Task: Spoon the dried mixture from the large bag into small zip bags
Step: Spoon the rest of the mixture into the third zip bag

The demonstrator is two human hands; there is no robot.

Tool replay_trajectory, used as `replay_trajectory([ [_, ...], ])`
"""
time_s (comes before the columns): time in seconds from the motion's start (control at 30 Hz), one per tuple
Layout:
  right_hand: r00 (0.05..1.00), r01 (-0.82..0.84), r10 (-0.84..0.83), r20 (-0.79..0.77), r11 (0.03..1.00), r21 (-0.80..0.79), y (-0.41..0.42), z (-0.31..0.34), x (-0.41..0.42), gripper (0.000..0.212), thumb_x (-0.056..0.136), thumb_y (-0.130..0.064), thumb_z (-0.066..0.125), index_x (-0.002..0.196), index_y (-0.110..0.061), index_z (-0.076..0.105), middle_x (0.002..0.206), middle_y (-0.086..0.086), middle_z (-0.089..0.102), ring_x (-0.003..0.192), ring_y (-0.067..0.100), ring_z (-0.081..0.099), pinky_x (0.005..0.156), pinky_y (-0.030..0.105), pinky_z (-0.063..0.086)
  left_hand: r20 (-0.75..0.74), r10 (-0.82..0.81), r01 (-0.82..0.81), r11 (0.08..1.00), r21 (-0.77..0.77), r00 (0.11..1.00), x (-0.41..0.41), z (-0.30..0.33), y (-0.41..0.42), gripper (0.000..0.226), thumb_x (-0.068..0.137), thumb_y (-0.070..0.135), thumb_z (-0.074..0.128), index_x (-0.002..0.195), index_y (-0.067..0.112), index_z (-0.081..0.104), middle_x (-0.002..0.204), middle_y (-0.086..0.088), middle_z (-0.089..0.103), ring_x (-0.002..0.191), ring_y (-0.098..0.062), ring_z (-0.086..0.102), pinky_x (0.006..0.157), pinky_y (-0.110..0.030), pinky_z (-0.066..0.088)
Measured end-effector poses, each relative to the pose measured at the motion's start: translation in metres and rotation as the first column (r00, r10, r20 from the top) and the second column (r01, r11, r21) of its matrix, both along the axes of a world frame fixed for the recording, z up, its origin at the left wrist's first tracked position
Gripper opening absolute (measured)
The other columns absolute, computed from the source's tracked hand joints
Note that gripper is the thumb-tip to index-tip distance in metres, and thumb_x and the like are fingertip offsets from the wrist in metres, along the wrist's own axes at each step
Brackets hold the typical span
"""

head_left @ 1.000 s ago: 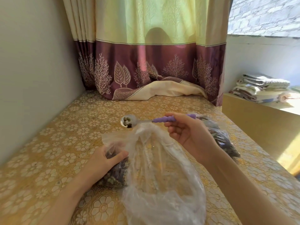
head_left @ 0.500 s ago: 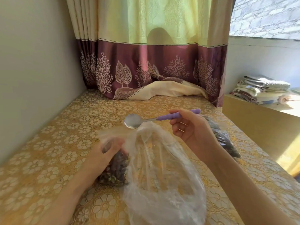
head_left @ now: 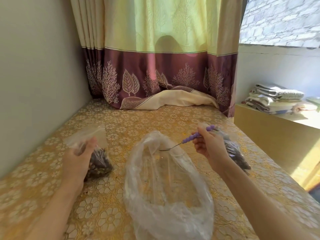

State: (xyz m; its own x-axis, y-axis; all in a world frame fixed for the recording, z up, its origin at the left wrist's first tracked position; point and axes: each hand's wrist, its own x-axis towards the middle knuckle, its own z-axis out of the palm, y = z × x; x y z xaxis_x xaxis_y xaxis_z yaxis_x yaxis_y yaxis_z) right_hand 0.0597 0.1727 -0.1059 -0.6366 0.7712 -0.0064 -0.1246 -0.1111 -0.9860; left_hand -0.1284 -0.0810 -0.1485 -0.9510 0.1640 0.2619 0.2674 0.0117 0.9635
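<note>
Dried dark mixture fills the small clear zip bag (head_left: 98, 160) at centre left, which our left hand (head_left: 78, 158) grips by its open upper part. Our right hand (head_left: 210, 147) pinches the purple-handled metal spoon (head_left: 190, 140), its bowl dipping into the mouth of the large crumpled clear plastic bag (head_left: 166, 184) at lower centre on the yellow floral-covered desk (head_left: 155, 118). That limp mouth could, we judge, fold over the spoon and spill the scoop. Unsealed, the small bag may tip and shed its contents. Another filled bag (head_left: 237, 154) lies behind our right hand.
</note>
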Motion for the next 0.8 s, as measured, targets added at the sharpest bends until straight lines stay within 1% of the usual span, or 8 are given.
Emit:
replay_trajectory([
  [0.13, 0.998, 0.014, -0.019, -0.057, 0.996, -0.087, -0.005, -0.021, -0.001, 0.03, 0.097, -0.024, 0.052, 0.082, -0.002, 0.064, 0.065, 0.012, 0.069, 0.044, 0.008, 0.047, 0.038, 0.016, 0.036, -0.014, 0.042, -0.043, 0.987, -0.153, 0.999, -0.001, -0.002, 0.0, 0.069, 0.071, 0.063, 0.057, 0.122, 0.016, 0.052, 0.101, 0.002, 0.059, 0.089, -0.017, 0.053, 0.068, -0.026, 0.039],
  [0.27, 0.988, -0.014, -0.008, -0.153, 0.99, -0.14, -0.009, -0.035, -0.002, 0.029, 0.098, -0.023, 0.051, 0.085, 0.0, 0.062, 0.068, 0.013, 0.071, 0.045, 0.007, 0.051, 0.04, 0.016, 0.039, 0.073, 0.165, -0.151, 0.975, -0.162, 0.984, -0.007, 0.007, -0.006, 0.085, 0.08, 0.051, 0.063, 0.146, 0.014, 0.024, 0.146, -0.009, 0.038, 0.13, -0.028, 0.04, 0.105, -0.047, 0.032],
  [0.4, 0.984, -0.034, 0.011, -0.179, 0.991, -0.126, -0.009, -0.041, 0.0, 0.029, 0.098, -0.023, 0.05, 0.083, -0.001, 0.062, 0.068, 0.009, 0.072, 0.048, 0.008, 0.056, 0.043, 0.016, 0.044, -0.395, 0.356, -0.468, 0.851, -0.238, 0.847, 0.003, 0.022, -0.005, 0.065, 0.086, 0.031, 0.063, 0.139, 0.009, 0.032, 0.138, -0.011, 0.042, 0.127, -0.027, 0.039, 0.106, -0.044, 0.032],
  [0.47, 0.985, -0.035, 0.018, -0.173, 0.995, -0.096, -0.009, -0.041, 0.001, 0.029, 0.097, -0.022, 0.051, 0.081, -0.002, 0.063, 0.07, 0.01, 0.073, 0.049, 0.009, 0.057, 0.043, 0.017, 0.044, -0.56, 0.116, -0.367, 0.858, -0.36, 0.821, 0.009, 0.031, 0.011, 0.039, 0.089, 0.029, 0.058, 0.124, 0.012, 0.05, 0.119, -0.003, 0.055, 0.114, -0.021, 0.048, 0.098, -0.036, 0.037],
  [0.53, 0.989, -0.05, 0.045, -0.143, 0.998, -0.032, -0.012, -0.039, 0.002, 0.03, 0.098, -0.021, 0.05, 0.08, -0.002, 0.065, 0.075, 0.013, 0.074, 0.049, 0.011, 0.056, 0.042, 0.017, 0.041, -0.575, -0.154, -0.233, 0.808, -0.542, 0.803, 0.014, 0.036, 0.037, 0.024, 0.091, 0.036, 0.054, 0.105, 0.019, 0.063, 0.102, 0.007, 0.06, 0.105, -0.017, 0.053, 0.089, -0.03, 0.033],
  [0.6, 0.99, -0.071, 0.074, -0.12, 0.997, 0.026, -0.017, -0.04, 0.003, 0.031, 0.098, -0.019, 0.049, 0.08, -0.001, 0.066, 0.078, 0.014, 0.074, 0.049, 0.011, 0.055, 0.042, 0.017, 0.039, -0.626, -0.221, -0.294, 0.735, -0.611, 0.748, 0.018, 0.04, 0.065, 0.027, 0.09, 0.044, 0.05, 0.098, 0.024, 0.066, 0.1, 0.011, 0.063, 0.103, -0.015, 0.052, 0.083, -0.03, 0.025],
  [0.67, 0.989, -0.081, 0.087, -0.116, 0.995, 0.053, -0.022, -0.041, 0.004, 0.032, 0.098, -0.017, 0.05, 0.08, 0.002, 0.067, 0.077, 0.014, 0.074, 0.048, 0.011, 0.057, 0.041, 0.017, 0.038, -0.554, -0.26, -0.25, 0.688, -0.681, 0.791, 0.016, 0.04, 0.09, 0.041, 0.088, 0.053, 0.048, 0.111, 0.023, 0.063, 0.112, 0.007, 0.063, 0.109, -0.015, 0.05, 0.087, -0.032, 0.031],
  [0.8, 0.991, -0.077, 0.086, -0.106, 0.993, 0.088, -0.021, -0.039, 0.006, 0.035, 0.098, -0.017, 0.051, 0.077, 0.004, 0.07, 0.077, 0.012, 0.075, 0.052, 0.012, 0.06, 0.043, 0.018, 0.039, -0.052, -0.385, 0.152, 0.481, -0.863, 0.921, 0.006, 0.039, 0.12, 0.073, 0.085, 0.059, 0.051, 0.141, 0.014, 0.039, 0.136, -0.006, 0.051, 0.122, -0.023, 0.049, 0.1, -0.041, 0.042],
])
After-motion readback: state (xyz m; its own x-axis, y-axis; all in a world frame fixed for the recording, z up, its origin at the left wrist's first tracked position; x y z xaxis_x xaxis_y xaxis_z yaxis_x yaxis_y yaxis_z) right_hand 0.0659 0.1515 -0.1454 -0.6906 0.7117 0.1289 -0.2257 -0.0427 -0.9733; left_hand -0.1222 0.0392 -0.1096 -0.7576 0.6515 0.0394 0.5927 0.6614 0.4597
